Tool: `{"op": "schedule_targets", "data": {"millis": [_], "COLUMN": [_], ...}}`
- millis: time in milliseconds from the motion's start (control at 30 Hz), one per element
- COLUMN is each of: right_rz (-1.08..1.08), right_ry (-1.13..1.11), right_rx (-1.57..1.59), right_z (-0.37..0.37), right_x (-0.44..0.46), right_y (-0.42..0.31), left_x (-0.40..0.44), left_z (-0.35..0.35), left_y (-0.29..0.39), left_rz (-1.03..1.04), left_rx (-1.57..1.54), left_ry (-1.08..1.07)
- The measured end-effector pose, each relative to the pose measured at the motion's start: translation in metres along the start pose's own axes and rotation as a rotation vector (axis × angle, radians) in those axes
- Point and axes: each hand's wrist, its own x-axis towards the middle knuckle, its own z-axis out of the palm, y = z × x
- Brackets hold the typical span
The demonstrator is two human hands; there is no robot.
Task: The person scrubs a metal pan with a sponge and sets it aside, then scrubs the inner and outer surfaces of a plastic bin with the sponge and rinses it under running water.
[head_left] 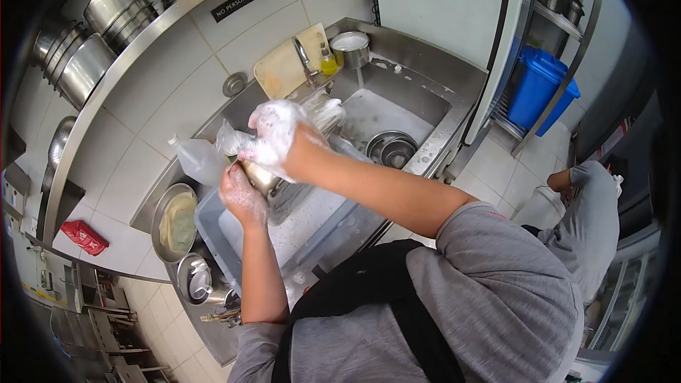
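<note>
My left hand grips a small shiny metal vessel by its edge, fingers wrapped round it; its exact kind is hidden. Thick white suds cover my right hand, curled just above the vessel, and what it holds is hidden in foam. Below both hands lies a grey plastic tub of soapy water. A crumpled clear plastic piece shows beside my right fingers, close to a translucent plastic bottle. Behind my right wrist is a foam-streaked thing that I cannot make out.
A steel sink holds round metal bowls; a foam-filled pot stands under the faucet's right side, near yellow soap. Metal basins sit left. A shelf overhangs. Another person's leg is at right.
</note>
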Motion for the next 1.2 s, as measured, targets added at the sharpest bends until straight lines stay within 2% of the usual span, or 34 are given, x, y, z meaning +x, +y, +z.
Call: {"op": "schedule_targets", "data": {"millis": [33,100,133,167,233,267,300,367,400,433,500,533,567,633,667,700,767,833,900,967,1033,1067,1100,1133,1200], "right_rz": [0.008,0.121,0.156,0.207,0.304,0.345,0.334,0.491,0.428,0.424,0.347,0.202,0.203,-0.611,-0.479,-0.811,0.078,-0.049,-0.135,-0.264,0.033,-0.048,-0.125,-0.127,0.57], "right_ry": [-0.006,-0.115,-0.153,-0.079,0.062,0.13,0.119,0.122,0.059,0.053,0.031,-0.001,-0.004,0.185,-0.036,0.14,-0.314,-0.299,-0.318,-0.248,-0.303,-0.212,-0.119,-0.123,-0.077], "right_rx": [-0.015,-0.149,-0.193,0.088,0.655,0.94,0.944,1.375,1.186,1.191,1.255,1.163,1.167,-0.187,0.123,-0.005,0.412,0.137,0.196,0.125,0.147,0.37,0.597,0.596,1.393], "right_z": [-0.011,-0.032,-0.04,-0.034,-0.015,-0.012,-0.014,-0.017,-0.016,-0.025,-0.044,-0.036,-0.034,-0.036,-0.035,-0.016,-0.019,-0.011,0.007,0.008,-0.028,-0.03,-0.02,-0.015,-0.006], "right_x": [-0.001,0.014,0.021,0.022,0.021,0.023,0.022,0.018,0.02,0.022,0.022,0.028,0.033,0.038,0.041,0.048,0.031,0.018,0.018,0.028,0.038,0.043,0.044,0.041,0.031], "right_y": [0.002,0.041,0.061,0.083,0.12,0.126,0.12,0.108,0.113,0.102,0.084,0.101,0.108,0.103,0.09,0.094,0.024,-0.006,0.015,0.056,0.094,0.126,0.151,0.151,0.15], "left_x": [0.0,-0.002,-0.002,0.001,0.005,0.008,0.011,0.017,0.02,0.025,0.038,0.046,0.052,0.053,0.047,0.038,0.022,0.012,0.01,0.007,0.006,0.006,0.005,0.005,0.003], "left_z": [-0.001,-0.008,-0.017,-0.021,-0.028,-0.032,-0.036,-0.041,-0.046,-0.052,-0.068,-0.083,-0.095,-0.101,-0.091,-0.073,-0.046,-0.028,-0.041,-0.059,-0.078,-0.085,-0.085,-0.085,-0.085], "left_y": [-0.003,-0.012,-0.012,-0.009,-0.006,-0.01,-0.01,-0.009,-0.014,-0.021,-0.042,-0.064,-0.066,-0.033,-0.02,-0.005,0.009,0.007,-0.009,-0.028,-0.024,-0.025,-0.025,-0.025,-0.026], "left_rz": [0.006,-0.115,-0.087,-0.085,-0.216,-0.227,-0.222,-0.286,-0.34,-0.337,-0.29,-0.349,-0.17,-0.101,-0.108,-0.074,-0.047,-0.017,0.013,-0.109,-0.23,-0.283,-0.283,-0.295,-0.307], "left_rx": [0.001,-0.424,-0.352,-0.353,-0.621,-0.629,-0.628,-0.855,-0.868,-0.864,-0.642,-0.497,-0.289,-0.001,0.005,0.111,0.22,-0.009,-0.011,-0.115,-0.361,-0.582,-0.582,-0.647,-0.715], "left_ry": [-0.004,0.128,0.112,0.118,0.155,0.149,0.163,0.095,0.082,0.088,-0.134,-0.271,-0.448,-0.654,-0.654,-0.619,-0.582,-0.14,-0.105,0.016,0.1,0.103,0.107,0.131,0.163]}}
